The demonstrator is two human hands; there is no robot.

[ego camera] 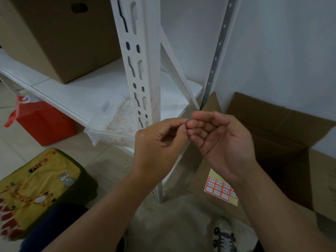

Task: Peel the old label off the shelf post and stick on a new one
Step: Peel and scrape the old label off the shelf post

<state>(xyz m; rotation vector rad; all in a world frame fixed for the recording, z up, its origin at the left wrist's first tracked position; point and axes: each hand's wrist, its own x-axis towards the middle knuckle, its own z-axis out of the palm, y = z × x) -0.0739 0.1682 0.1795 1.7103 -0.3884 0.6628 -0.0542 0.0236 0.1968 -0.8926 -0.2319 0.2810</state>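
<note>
- Dark blue cloth covers a knee (60, 228) at the near left edge, and a grey-and-black shoe (224, 240) shows near the bottom, right of centre, on the pale tiled floor (101, 160).
- A yellow cushion (36, 190) printed with giraffes lies on the floor at near left.
- A sheet of red-bordered labels (221, 190) with handwritten numbers lies on a flap of an open cardboard box (283, 135) at right, just beside the right forearm.
- The left hand (158, 142) and right hand (223, 140) meet in mid-air in front of the white shelf post (145, 73), fingertips touching.
- The left hand's thumb and forefinger are pinched together on something tiny with a hint of red, too small to tell whether it is a label; the right hand's fingers (198, 128) are loosely curled, palm up, and their tips meet that pinch.
- No label can be made out on the slotted post itself; its lower face looks smudged.
- A clear plastic tray (109, 128) with speckled residue juts from the white shelf (72, 91) just left of the post.
- A red bag (45, 122) stands on the floor under the shelf at far left.
- A large closed brown carton (60, 37) sits on the shelf, far left.
- A grey perforated strip (216, 53) runs up the white wall at far right.
</note>
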